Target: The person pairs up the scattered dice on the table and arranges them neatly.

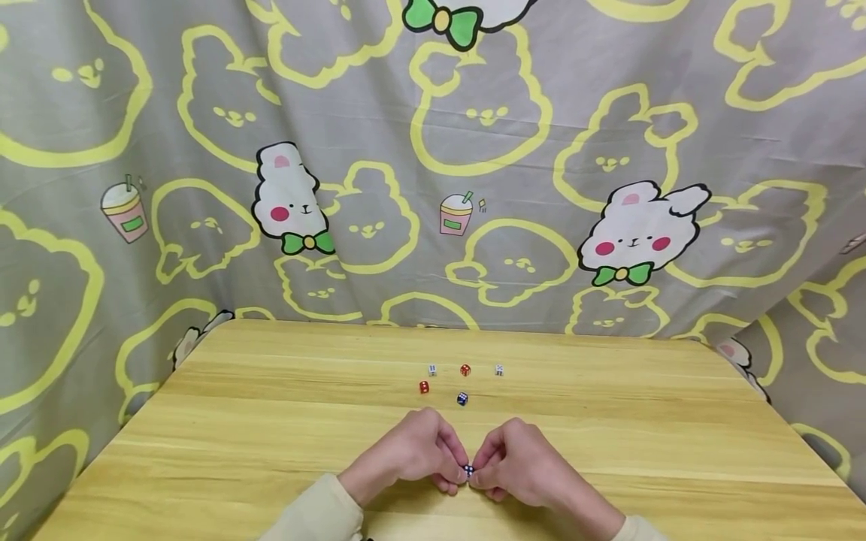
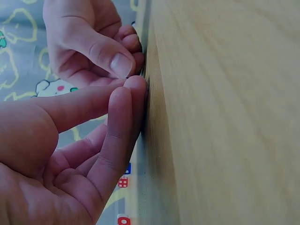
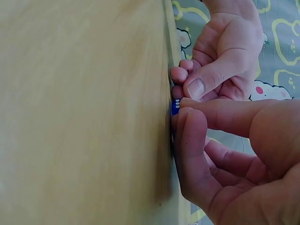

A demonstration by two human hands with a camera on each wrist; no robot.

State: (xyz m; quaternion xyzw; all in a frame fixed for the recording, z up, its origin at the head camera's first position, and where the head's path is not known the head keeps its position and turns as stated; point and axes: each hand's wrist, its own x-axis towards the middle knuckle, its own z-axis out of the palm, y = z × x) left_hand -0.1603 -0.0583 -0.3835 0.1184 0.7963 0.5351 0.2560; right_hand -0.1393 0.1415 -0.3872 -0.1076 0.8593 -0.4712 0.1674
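A blue die (image 1: 468,470) with white pips is on the near part of the wooden table, between both hands' fingertips. My left hand (image 1: 421,451) pinches it from the left with thumb and forefinger. From the opposite side my right hand (image 1: 524,462) pinches the same die. Fingers cover most of it; in the right wrist view a blue face of the die (image 3: 176,107) peeks out beside the thumb tip. The left wrist view hides it behind the fingers.
Beyond the hands lie another blue die (image 1: 462,399), red dice (image 1: 424,387) and white dice (image 1: 499,370), spaced apart on the table (image 1: 271,421). A grey patterned curtain (image 1: 379,135) hangs behind the table's far edge and along its sides.
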